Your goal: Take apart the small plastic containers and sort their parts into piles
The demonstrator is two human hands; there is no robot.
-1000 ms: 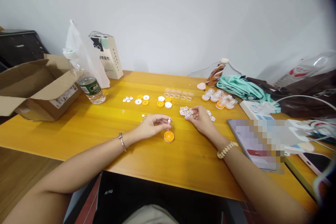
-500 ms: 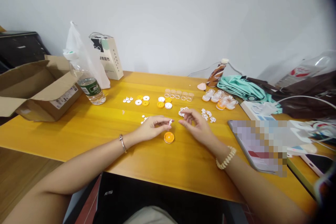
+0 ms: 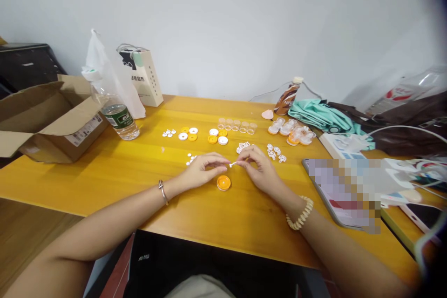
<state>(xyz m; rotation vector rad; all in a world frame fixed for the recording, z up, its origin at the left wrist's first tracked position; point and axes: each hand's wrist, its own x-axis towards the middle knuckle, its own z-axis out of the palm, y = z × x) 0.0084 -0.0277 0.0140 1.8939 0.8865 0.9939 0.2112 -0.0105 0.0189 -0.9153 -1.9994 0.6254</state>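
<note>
Between my hands is a small white plastic piece (image 3: 233, 164), thin and short; its exact kind is too small to tell. My left hand (image 3: 204, 168) pinches one end between thumb and fingertips. The thumb and index finger of my right hand (image 3: 259, 168) close on its other end. Just below the fingertips, an orange round cap (image 3: 223, 182) with a pale rim lies on the table, hollow side up. Small white pieces (image 3: 189, 160) lie partly hidden behind my left hand. Behind my right hand is a pile of white perforated pieces (image 3: 243, 147).
Further back lie white and yellow discs (image 3: 192, 137), clear cups (image 3: 237, 125) and clear domed pieces with orange bases (image 3: 293, 132). A water bottle (image 3: 120, 118) and cardboard box (image 3: 75, 121) stand left. A phone (image 3: 335, 191) and more white perforated pieces (image 3: 275, 152) lie right.
My right hand has moved left, and its fingers have closed on the white piece held in my left hand. The orange cap stays where it was on the table.
</note>
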